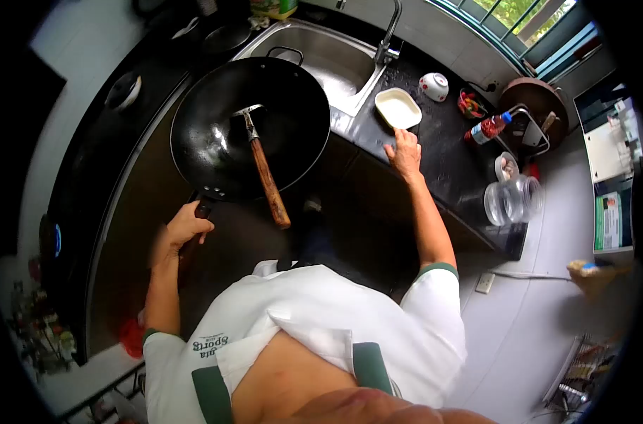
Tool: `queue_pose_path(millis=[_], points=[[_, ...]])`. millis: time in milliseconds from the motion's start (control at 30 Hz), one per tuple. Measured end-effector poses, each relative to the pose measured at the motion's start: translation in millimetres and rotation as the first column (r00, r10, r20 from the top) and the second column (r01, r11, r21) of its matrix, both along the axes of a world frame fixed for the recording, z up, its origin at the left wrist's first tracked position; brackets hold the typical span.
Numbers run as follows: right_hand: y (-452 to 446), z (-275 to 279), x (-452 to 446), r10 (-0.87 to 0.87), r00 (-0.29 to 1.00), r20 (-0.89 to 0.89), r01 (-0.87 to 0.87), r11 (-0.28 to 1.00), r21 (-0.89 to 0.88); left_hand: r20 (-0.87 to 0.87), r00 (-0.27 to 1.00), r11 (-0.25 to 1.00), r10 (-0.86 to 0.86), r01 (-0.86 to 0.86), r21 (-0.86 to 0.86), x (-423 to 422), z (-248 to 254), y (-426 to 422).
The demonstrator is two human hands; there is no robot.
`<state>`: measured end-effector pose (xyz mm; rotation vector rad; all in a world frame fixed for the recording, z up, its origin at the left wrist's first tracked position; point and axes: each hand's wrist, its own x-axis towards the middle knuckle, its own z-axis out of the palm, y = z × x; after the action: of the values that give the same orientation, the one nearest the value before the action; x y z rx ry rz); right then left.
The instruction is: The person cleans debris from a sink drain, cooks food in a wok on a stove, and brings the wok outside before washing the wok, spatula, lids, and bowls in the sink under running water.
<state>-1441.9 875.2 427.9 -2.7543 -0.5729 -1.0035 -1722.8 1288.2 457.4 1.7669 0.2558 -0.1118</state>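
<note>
A: Where is the wok?
B: The wok (212,141) hangs or rests before the sink (346,67), covering that basin's near left corner. I cannot tell whether its underside touches anything.

A: Who has it?
B: The left hand (188,227), fingers wrapped around the dark handle (203,207); the fist hides part of the grip, and the rest melts into the dark.

A: And inside?
B: A spatula (265,172), its wooden shaft sticking out over the near rim. Glare and shadow make its metal head hard to read.

A: The other hand?
B: The right hand (405,153) has its fingers stretched toward the cream dish (398,109), thumb apart. The fingertips meet the dish's near edge in view; actual contact I can't confirm.

A: Further out?
B: On the bench (441,155), a patterned bowl (433,87) shows a round base, and a blue-capped bottle (488,129) lies aslant in view. A clear jar (508,201) sits near the corner; its outline is hard to follow. Black lens edges cut off the far left.
</note>
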Motion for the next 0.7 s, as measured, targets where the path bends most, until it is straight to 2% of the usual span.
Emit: queue_pose_path(millis=[33, 100, 133, 167, 267, 300, 367, 433, 467, 500, 567, 633, 700], points=[[-2, -5, -3, -0.032, 0.999, -0.012, 0.031, 0.997, -0.072, 0.033, 0.997, 0.997, 0.071, -0.07, -0.014, -16, 5, -16], [-10, -14, 4, 0.013, 1.0, 0.005, -0.012, 0.981, -0.194, 0.022, 0.994, 0.994, 0.106, -0.106, -0.009, -35, 13, -36], [-19, -16, 4, 0.033, 0.998, -0.045, -0.042, 0.972, -0.231, 0.008, 0.993, 0.994, 0.114, -0.114, -0.007, -41, 23, -46], [-26, 9, 12, 0.037, 0.993, -0.11, -0.066, 0.962, -0.266, -0.024, 0.996, 0.996, 0.091, -0.092, -0.005, -30, 55, -50], [-70, -16, -19, 0.162, 0.984, -0.075, -0.177, 0.942, -0.284, -0.073, 0.986, 0.986, 0.148, -0.153, -0.072, -58, 52, -82], [-85, 4, -19, 0.214, 0.975, -0.052, -0.22, 0.942, -0.253, -0.07, 0.984, 0.982, 0.162, -0.168, -0.088, -47, 75, -93], [-100, 51, -48, 0.193, 0.956, -0.221, -0.252, 0.927, -0.277, -0.118, 0.979, 0.975, 0.167, -0.182, -0.129, -48, 100, -107], [-94, 101, -75, 0.343, 0.927, -0.15, -0.36, 0.927, -0.107, -0.152, 0.967, 0.965, 0.203, -0.224, -0.139, -52, 119, -114], [-85, 133, -65, 0.358, 0.92, -0.16, -0.373, 0.925, -0.069, -0.157, 0.965, 0.962, 0.208, -0.231, -0.146, -42, 132, -115], [-79, 146, -59, 0.353, 0.903, -0.244, -0.359, 0.933, 0.023, -0.164, 0.965, 0.963, 0.203, -0.227, -0.142, -43, 136, -115], [-63, 161, -34, 0.475, 0.853, -0.218, -0.4, 0.861, 0.313, -0.182, 0.953, 0.932, 0.242, -0.28, -0.23, -53, 136, -123], [-26, 211, -1, 0.453, 0.833, -0.317, -0.267, 0.832, 0.486, -0.239, 0.946, 0.945, 0.22, -0.267, -0.188, -54, 156, -127], [26, 228, 87, 0.301, 0.903, -0.307, -0.121, 0.864, 0.489, -0.294, 0.924, 0.935, 0.245, -0.305, -0.179, -26, 188, -115]])
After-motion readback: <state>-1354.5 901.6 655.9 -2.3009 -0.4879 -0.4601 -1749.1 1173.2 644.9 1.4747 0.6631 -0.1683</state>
